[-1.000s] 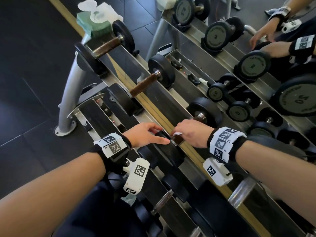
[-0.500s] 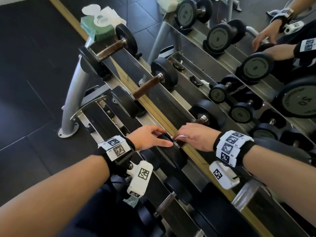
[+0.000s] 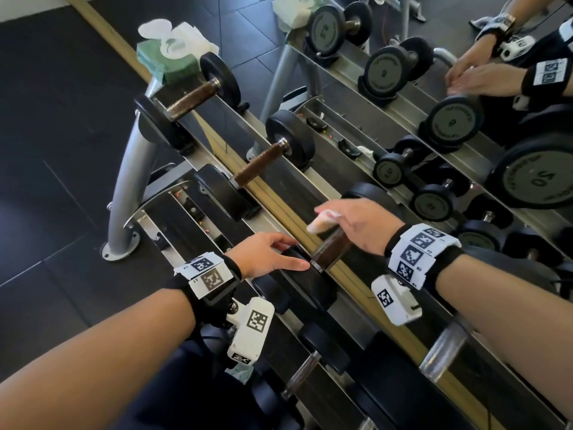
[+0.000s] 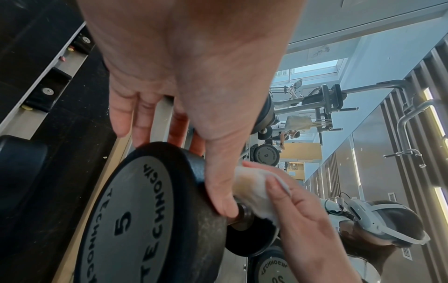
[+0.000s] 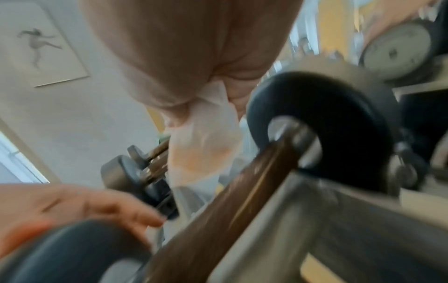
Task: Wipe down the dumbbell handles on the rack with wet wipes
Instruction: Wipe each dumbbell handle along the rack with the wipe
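Observation:
The third dumbbell on the top rack has a brown handle (image 3: 330,248), bare in the head view. My left hand (image 3: 288,252) rests with straight fingers on its near black head (image 3: 310,283). The left wrist view shows that head's plate (image 4: 135,220), marked 5, with the thumb (image 4: 218,191) on its rim. My right hand (image 3: 328,218) pinches a crumpled white wet wipe (image 3: 321,223) just above the handle's far part. From the right wrist the wipe (image 5: 203,145) hangs over the handle (image 5: 230,201), next to the far head (image 5: 327,107).
Two more brown-handled dumbbells (image 3: 192,99) (image 3: 257,164) lie farther left on the top rack. A green wet wipe pack (image 3: 167,57) sits at the rack's far end. A mirror (image 3: 434,119) backs the rack. A chrome handle (image 3: 443,349) is at the right, and a lower tier (image 3: 302,373) holds dumbbells.
My right hand has lifted up and away from the handle's near end with the wipe, uncovering the brown handle. My left hand has stayed on the near head.

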